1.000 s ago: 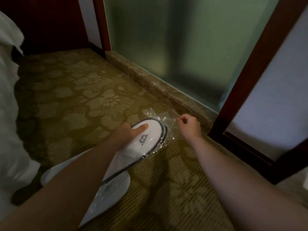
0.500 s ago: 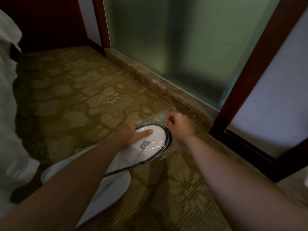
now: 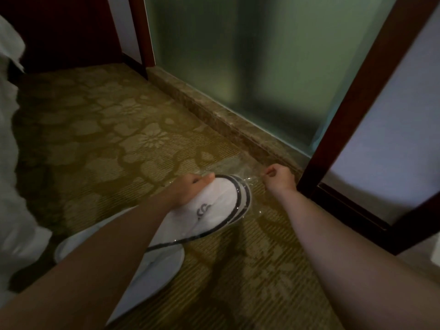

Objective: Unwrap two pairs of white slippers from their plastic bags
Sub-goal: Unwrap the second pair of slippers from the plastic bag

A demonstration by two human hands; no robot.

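Observation:
A pair of white slippers [image 3: 221, 206] with dark trim and a grey logo lies on the carpet inside a clear plastic bag [image 3: 240, 171]. My left hand [image 3: 190, 189] grips the toe end of this pair through the plastic. My right hand [image 3: 278, 178] pinches the loose end of the bag and holds it stretched to the right of the toe. Another white slipper [image 3: 157, 265] lies flat on the carpet beneath my left forearm, partly hidden by it.
Patterned olive carpet [image 3: 114, 139] covers the floor. A stone sill [image 3: 214, 115] and a frosted glass panel [image 3: 262, 55] run along the far side. A dark wooden door frame [image 3: 333, 151] stands just right of my right hand. White fabric [image 3: 12, 163] hangs at the left.
My right hand has moved right and away from the slipper toe, drawing the plastic bag taut. My left hand has shifted its hold to the far side of the toe.

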